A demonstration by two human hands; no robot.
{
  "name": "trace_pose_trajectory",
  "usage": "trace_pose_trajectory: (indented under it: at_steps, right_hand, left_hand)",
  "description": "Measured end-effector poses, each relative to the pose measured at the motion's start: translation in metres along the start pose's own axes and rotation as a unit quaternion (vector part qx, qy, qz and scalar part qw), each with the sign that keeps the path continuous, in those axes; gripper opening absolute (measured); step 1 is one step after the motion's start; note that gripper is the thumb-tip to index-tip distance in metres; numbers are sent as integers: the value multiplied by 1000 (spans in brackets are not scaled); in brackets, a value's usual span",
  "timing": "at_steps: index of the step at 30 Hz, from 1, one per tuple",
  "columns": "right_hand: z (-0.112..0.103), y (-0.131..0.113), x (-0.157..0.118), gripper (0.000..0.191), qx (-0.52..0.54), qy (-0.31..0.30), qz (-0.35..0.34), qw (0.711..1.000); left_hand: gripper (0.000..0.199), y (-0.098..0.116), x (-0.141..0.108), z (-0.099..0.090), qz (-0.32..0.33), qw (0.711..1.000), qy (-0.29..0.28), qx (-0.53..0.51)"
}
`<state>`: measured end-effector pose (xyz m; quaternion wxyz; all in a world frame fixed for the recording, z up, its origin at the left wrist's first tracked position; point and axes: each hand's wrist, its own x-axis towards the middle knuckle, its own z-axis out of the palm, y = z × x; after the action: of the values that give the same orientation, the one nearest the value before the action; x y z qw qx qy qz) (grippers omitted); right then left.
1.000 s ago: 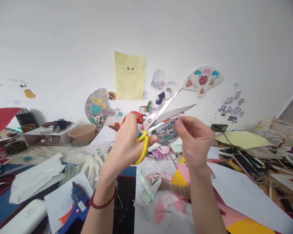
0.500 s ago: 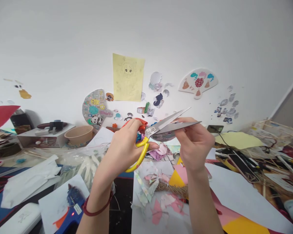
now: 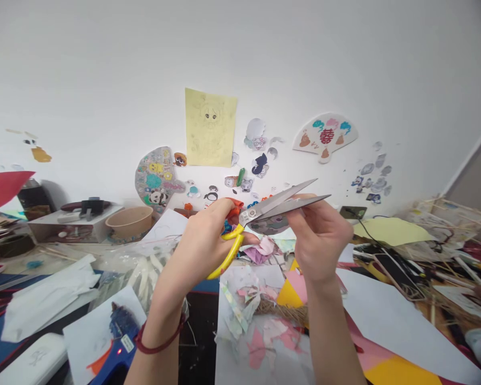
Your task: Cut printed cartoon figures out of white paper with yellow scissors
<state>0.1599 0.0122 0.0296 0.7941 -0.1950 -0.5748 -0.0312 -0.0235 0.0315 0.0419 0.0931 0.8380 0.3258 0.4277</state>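
Scissors (image 3: 251,214): blades lower and nearer together than a second ago, parted by a narrow gap, covering more of the paper cutout (image 3: 270,226).
Left hand (image 3: 206,240): wrapped round the red and yellow handles; dark red bracelet (image 3: 160,348) at the wrist.
Right hand (image 3: 323,235): thumb and fingers pinch the cutout's right end, close to the blade tips.
Cutout: held up above the middle of the table (image 3: 107,249), mostly behind the blades; whether they are biting into it, I cannot tell.
Pink scraps (image 3: 258,348): on a white sheet (image 3: 230,369) near the table's front edge, between the forearms.
Glue gun (image 3: 121,347): near the front left corner, red light lit.
Bowl (image 3: 129,223): by the back edge, left of the hands.
Phone (image 3: 396,275): toward the right edge.
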Motion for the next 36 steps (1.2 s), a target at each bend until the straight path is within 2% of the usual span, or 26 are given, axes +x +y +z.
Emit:
trace_pose_trajectory:
  at_steps: [11,17,22,24,27,30,32,33,36]
  right_hand:
    - [-2,-1,-1,22,-1,-7,10,1000]
    - [-3,0,-1,18,-14,-9,13,1000]
    - [-4,4,0,11,-31,-21,64,997]
    - [-6,8,1,5,-48,-14,102,994]
    - [-10,15,4,5,-52,-10,148,988]
    - [-14,20,7,7,-34,-16,176,984]
    - [-16,21,8,9,-21,-21,197,980]
    - [-17,20,9,10,-18,-26,206,978]
    - [-16,17,8,11,-17,-63,233,970]
  left_hand:
    - [37,1,0,0,-9,1000,2,-20]
    - [34,-3,-2,0,-8,1000,4,-15]
    - [41,-10,3,2,-28,999,1,21]
    - [37,-13,5,6,-42,999,4,27]
    - [29,-18,8,13,-59,996,49,40]
    - [41,-24,11,18,-85,979,150,109]
    - [46,-29,11,18,-102,972,185,105]
    - [46,-30,11,16,-108,975,178,74]
    - [41,-32,11,11,-104,988,93,-69]
